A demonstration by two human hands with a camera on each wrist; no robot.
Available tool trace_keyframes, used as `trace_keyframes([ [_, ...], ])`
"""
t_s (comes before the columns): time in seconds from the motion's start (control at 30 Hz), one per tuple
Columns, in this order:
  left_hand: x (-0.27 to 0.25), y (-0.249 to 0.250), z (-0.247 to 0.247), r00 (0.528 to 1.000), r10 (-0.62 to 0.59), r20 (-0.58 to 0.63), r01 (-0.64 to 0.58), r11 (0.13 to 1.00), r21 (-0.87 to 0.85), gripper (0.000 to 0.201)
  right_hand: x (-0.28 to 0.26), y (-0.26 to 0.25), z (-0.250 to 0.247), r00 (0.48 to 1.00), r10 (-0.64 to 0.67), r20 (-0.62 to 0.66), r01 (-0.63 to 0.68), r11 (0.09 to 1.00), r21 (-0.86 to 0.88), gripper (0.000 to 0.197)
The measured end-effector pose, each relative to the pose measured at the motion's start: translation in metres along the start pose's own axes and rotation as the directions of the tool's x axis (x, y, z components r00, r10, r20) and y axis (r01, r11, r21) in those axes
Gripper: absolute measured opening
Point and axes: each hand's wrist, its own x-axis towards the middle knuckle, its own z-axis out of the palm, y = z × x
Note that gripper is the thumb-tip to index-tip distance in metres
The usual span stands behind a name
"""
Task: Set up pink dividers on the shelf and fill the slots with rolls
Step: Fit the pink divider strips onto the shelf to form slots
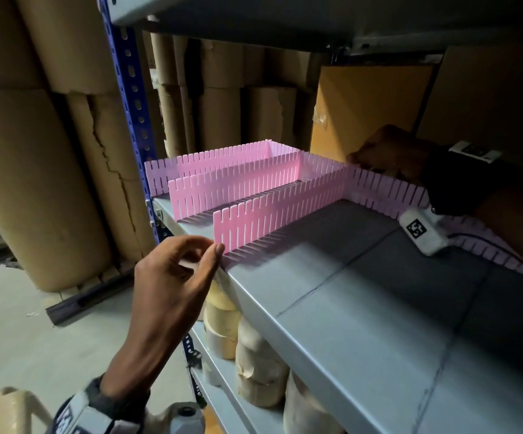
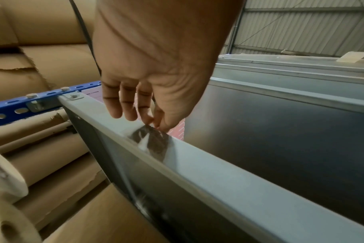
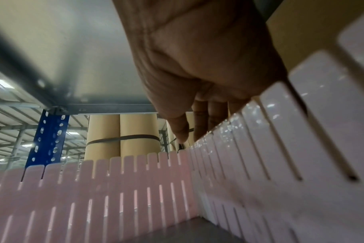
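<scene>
Three pink slotted dividers stand on the grey shelf [image 1: 363,308], running front to back, and slot into a long back divider [image 1: 388,191]. My left hand [image 1: 213,249] is at the shelf's front edge, with thumb and curled fingers pinching the front end of the nearest divider [image 1: 285,211]. The left wrist view shows the same fingertips [image 2: 156,125] meeting beside that pink end [image 2: 178,131]. My right hand [image 1: 385,155] is deep in the shelf. Its fingers hook over the top of the back divider [image 3: 280,139] and its thumb is near the junction. Wrapped cream rolls [image 1: 254,364] stand on the shelf below.
Tall brown cardboard rolls [image 1: 34,151] stand on the floor left of the blue upright [image 1: 131,98]. A yellow-brown box [image 1: 370,111] sits behind the dividers. Another pink divider [image 1: 498,258] lies flat at the right. A grey shelf [image 1: 285,14] hangs close overhead.
</scene>
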Motion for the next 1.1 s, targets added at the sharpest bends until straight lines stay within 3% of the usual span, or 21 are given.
trace_keyframes([
  [0.2, -0.002, -0.008, 0.0, 0.999, 0.005, 0.039, -0.007, 0.999, 0.054, 0.004, -0.003, 0.004, 0.003, 0.998, -0.063, -0.007, 0.063, 0.997, -0.042, 0.048],
  [0.37, -0.001, -0.01, -0.004, 0.998, 0.021, 0.058, -0.025, 0.997, 0.077, 0.003, 0.001, 0.003, 0.004, 0.99, -0.141, 0.001, 0.14, 0.988, -0.057, 0.036],
  [0.77, -0.004, -0.008, -0.002, 0.999, 0.032, 0.014, -0.033, 0.996, 0.088, 0.006, 0.006, 0.003, 0.006, 0.991, -0.137, -0.013, 0.135, 0.987, -0.084, 0.036],
  [0.93, -0.002, -0.007, -0.003, 1.0, 0.024, 0.004, -0.024, 0.997, 0.077, 0.006, -0.014, -0.012, -0.001, 0.998, -0.062, 0.019, 0.064, 0.995, -0.075, 0.033],
  [1.1, -0.002, -0.015, -0.013, 0.995, 0.029, 0.091, -0.027, 0.999, -0.021, 0.023, -0.054, -0.053, -0.017, 0.991, -0.047, -0.128, 0.04, 0.997, -0.061, 0.032],
])
